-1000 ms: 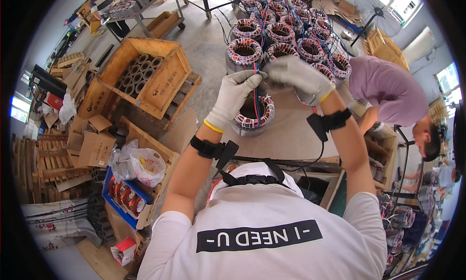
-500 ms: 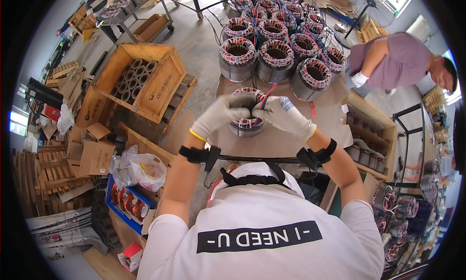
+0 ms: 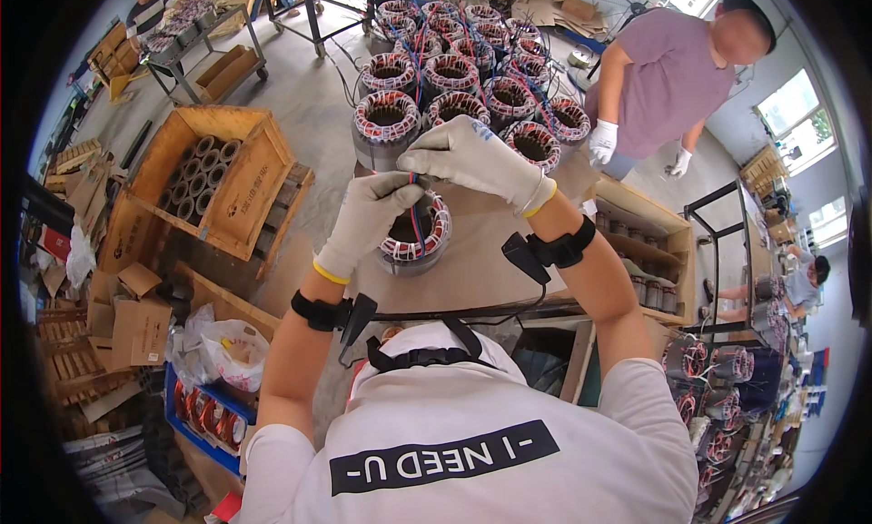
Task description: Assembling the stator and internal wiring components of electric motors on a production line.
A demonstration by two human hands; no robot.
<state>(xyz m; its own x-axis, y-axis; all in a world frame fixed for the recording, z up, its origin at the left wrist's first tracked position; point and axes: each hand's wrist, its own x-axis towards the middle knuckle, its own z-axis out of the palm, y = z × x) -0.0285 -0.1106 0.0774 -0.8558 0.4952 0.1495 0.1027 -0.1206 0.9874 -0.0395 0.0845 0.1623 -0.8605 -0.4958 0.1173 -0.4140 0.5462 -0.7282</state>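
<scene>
A motor stator (image 3: pixel 442 229) with a laced copper winding stands upright on the bench in front of me. Red and blue lead wires (image 3: pixel 417 222) rise from it to my gloved hands. My left hand (image 3: pixel 363 220) pinches these leads just above the stator's rim. Fingers closed, my right hand (image 3: pixel 477 163) grips the same leads a little higher, right beside the left fingertips. The wire ends are hidden inside the gloves. Behind my hands several more stators (image 3: pixel 386 124) stand close together, with loose leads draped over them.
Left of the bench sits a wooden crate (image 3: pixel 241 197) holding steel cylinders. A wooden shelf box (image 3: pixel 640 211) with metal parts is at the right. A gloved co-worker (image 3: pixel 668 74) stands beyond the stators at the right. A blue bin (image 3: pixel 173 420) of coils lies lower left.
Both hands have lifted from the stator's opening and now hold its leads above the rim, drawn up taut. The view has shifted right. The co-worker stands more upright, with both gloves visible.
</scene>
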